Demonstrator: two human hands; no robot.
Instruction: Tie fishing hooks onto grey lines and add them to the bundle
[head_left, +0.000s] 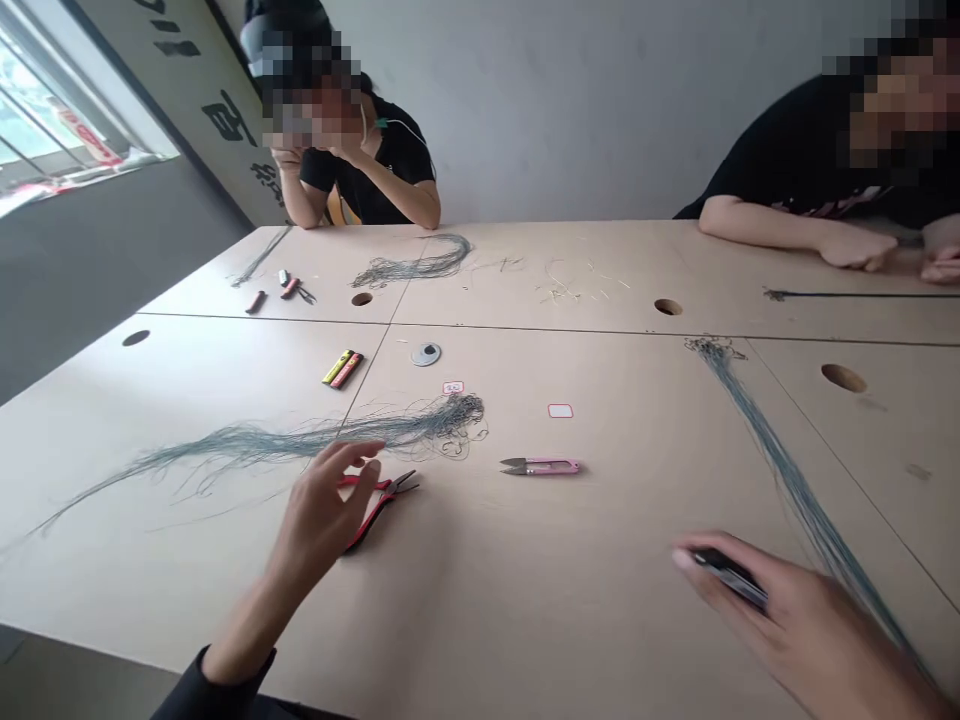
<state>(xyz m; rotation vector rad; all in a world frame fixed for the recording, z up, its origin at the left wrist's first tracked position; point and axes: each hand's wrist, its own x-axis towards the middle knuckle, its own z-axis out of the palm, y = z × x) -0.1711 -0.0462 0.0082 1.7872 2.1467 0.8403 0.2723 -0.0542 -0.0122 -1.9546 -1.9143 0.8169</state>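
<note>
Blue-grey threads [255, 440] lie in a long loose bundle across the left half of the counter [525, 620]; their curled, dark end is near the middle, and their thin tail goes to the left edge. In front of this bundle is the left hand [330, 505], which is empty as far as I can see, with its fingers a little bent and apart from the thumb. It is over the red handles of the pliers [390, 490], but I cannot tell if it touches them. The pliers lie with their tips apart.

On the other side, the right hand [787, 590] is closed around a small black object [731, 578], and it is partly blurred. Beside and partly behind this hand, a second bundle [776, 455] of similar threads runs in a slanting line, with its tangled end farther away.

Between the two bundles lie pink scissors [551, 467] and a white label [560, 411]. Another label [453, 387] is just beyond the curled end. Farther back are a round metal disc [426, 354] and two small sticks [343, 369], side by side.

Across the counter, two people in black shirts lean on their arms.
</note>
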